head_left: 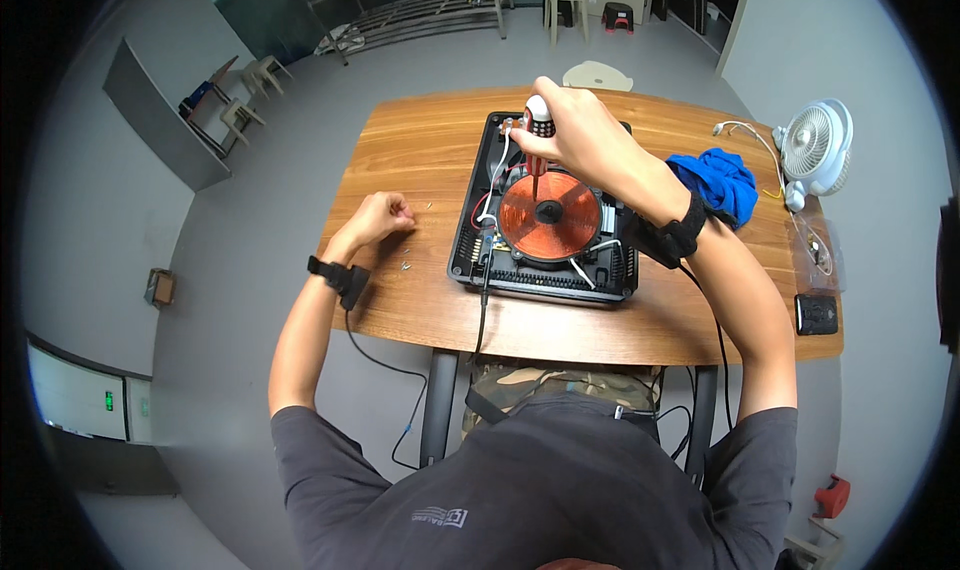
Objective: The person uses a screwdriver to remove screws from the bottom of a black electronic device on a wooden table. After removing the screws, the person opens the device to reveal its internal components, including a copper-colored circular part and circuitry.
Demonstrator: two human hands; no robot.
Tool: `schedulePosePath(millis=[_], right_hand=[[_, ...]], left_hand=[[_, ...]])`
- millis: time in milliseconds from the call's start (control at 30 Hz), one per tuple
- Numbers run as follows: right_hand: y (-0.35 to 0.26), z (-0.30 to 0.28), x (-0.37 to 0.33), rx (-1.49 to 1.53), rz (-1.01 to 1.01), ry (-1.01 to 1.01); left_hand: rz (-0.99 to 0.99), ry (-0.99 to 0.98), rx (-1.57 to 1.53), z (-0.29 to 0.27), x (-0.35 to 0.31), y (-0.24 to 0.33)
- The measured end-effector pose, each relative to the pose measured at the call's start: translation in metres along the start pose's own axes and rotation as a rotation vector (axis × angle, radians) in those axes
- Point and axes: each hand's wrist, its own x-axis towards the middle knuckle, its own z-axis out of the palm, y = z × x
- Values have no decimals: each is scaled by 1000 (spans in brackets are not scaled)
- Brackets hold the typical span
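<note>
An opened induction cooker with a black housing [470, 232] sits on the wooden table [410, 315], its round copper coil [575, 232] exposed. My right hand [575, 130] is closed around the handle of a screwdriver [537, 142], red and white with black. Its shaft points down over the coil, close to the dark centre; whether the tip touches cannot be told. To the left of the housing, my left hand [380, 218] rests on the table with curled fingers pressed together. What they hold, if anything, is hidden. Small screws [405, 266] lie near that hand.
A blue cloth [716, 182] lies right of the cooker. Along the table's right side are a white fan [815, 148], a clear plastic bag [815, 250] and a black box-like item [816, 315]. A black cable [484, 310] hangs over the front edge.
</note>
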Motion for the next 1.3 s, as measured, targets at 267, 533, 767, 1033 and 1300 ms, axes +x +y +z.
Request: schedulePosePath(millis=[267,533,767,1033,1300], right_hand=[[-9,10,5,-4,-71,17],[-15,3,2,-19,-48,13],[-6,5,0,10,-106,86],[-9,1,-3,29,-60,64],[-8,-4,-4,25,-28,29]], left_hand=[[100,-59,14,23,-51,-2],[113,-67,48,23,-58,1],[83,-92,63,18,-60,2],[65,-162,83,19,-62,13],[122,-148,52,22,-62,1]])
